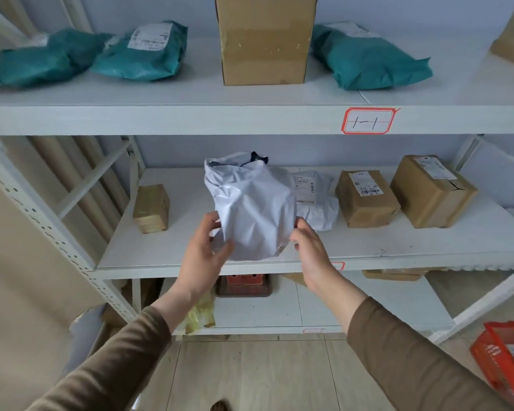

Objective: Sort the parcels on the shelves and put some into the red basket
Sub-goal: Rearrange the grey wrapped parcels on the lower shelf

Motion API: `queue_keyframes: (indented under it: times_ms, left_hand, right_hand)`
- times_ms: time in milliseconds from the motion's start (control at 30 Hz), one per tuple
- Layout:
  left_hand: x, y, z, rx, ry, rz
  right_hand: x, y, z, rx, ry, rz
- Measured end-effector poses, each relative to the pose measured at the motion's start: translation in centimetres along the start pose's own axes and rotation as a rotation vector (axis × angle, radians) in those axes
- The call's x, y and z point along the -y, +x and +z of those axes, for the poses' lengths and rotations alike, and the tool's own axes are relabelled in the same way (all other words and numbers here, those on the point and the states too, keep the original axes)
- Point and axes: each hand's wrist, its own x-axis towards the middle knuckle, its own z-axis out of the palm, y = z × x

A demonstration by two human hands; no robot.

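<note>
Head view: both hands, left hand (204, 256) and right hand (312, 250), pinch a white bag (250, 209) with curled fingers over the middle shelf (190, 262), while the red basket (505, 360) on the floor at lower right holds something and many parcels remain unsorted.

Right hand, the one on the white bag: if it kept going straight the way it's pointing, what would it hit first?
Probably the second white parcel lying just behind the held white bag; the right hand points up and inward toward it, though depth is unclear.
</note>
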Motion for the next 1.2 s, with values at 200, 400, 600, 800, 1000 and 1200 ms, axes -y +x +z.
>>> queue_keyframes:
  times_ms: [200,400,600,800,1000,1200]
  left_hand:
    - [2.5,-0.1,-1.2,-0.021,0.566,0.436]
    - [5.8,-0.1,-2.5,-0.059,0.748,0.486]
    - [7.6,0.5,-3.7,0.043,0.817,0.704]
    - [7.3,0.5,-3.5,0.063,0.678,0.457]
    - [5.7,1.2,-2.1,0.160,-0.485,-0.570]
    - [6.1,2.9,-0.1,0.105,-0.523,-0.682]
  right_hand:
    - [-0.3,2.0,-0.6,0.110,0.421,0.285]
    - [0.0,3.1,-1.8,0.403,0.445,0.388]
    - [0.6,3.4,-2.0,0.545,0.468,0.441]
    - [-0.7,4.0,-1.2,0.438,0.359,0.265]
    - [-2.7,4.9,0.3,0.323,0.380,0.149]
    - [-4.5,7.3,2.9,0.222,0.272,0.170]
